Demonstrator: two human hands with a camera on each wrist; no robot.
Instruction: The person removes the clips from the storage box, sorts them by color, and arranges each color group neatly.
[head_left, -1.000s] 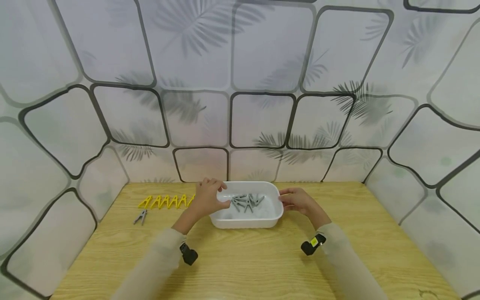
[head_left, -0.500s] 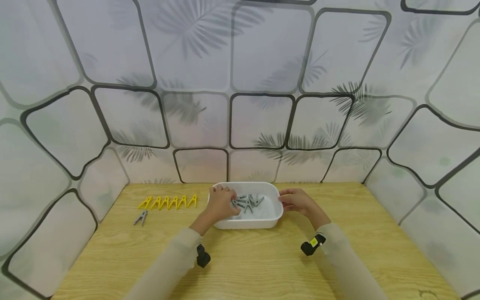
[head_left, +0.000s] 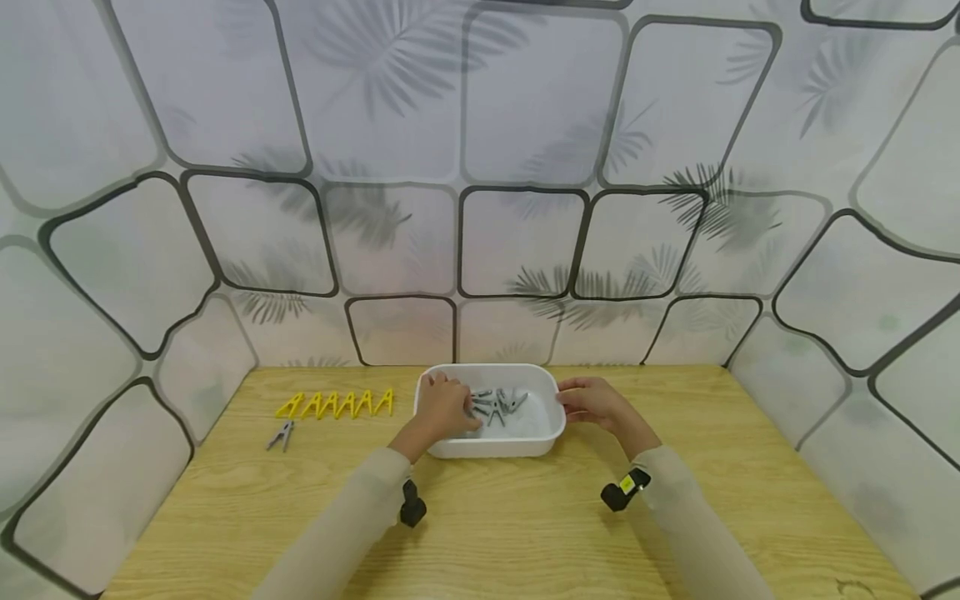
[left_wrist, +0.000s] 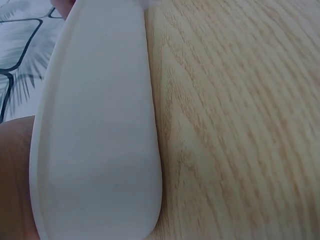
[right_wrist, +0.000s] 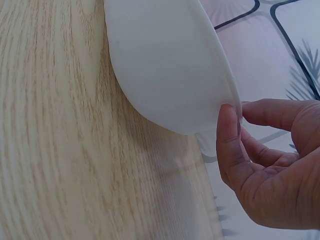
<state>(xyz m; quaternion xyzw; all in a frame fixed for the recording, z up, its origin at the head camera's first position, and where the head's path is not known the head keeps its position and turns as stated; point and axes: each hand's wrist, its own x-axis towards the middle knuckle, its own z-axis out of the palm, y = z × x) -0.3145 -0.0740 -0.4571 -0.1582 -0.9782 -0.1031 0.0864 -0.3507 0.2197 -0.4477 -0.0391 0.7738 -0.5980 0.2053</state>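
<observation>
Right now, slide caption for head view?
Left grip inside a white basin of gray clothespins, right grip touching its end.

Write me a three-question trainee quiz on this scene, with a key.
1. Multiple choice: which hand reaches into the white tub? A) left B) right C) neither
2. Fill in "nearer" or "farther": compared with the row of yellow clips, the lone grey clip outside the tub lies ____ to or from the person.
3. True or false: the right hand touches the tub.

Key: 1. A, the left hand. 2. Nearer. 3. True.
</observation>
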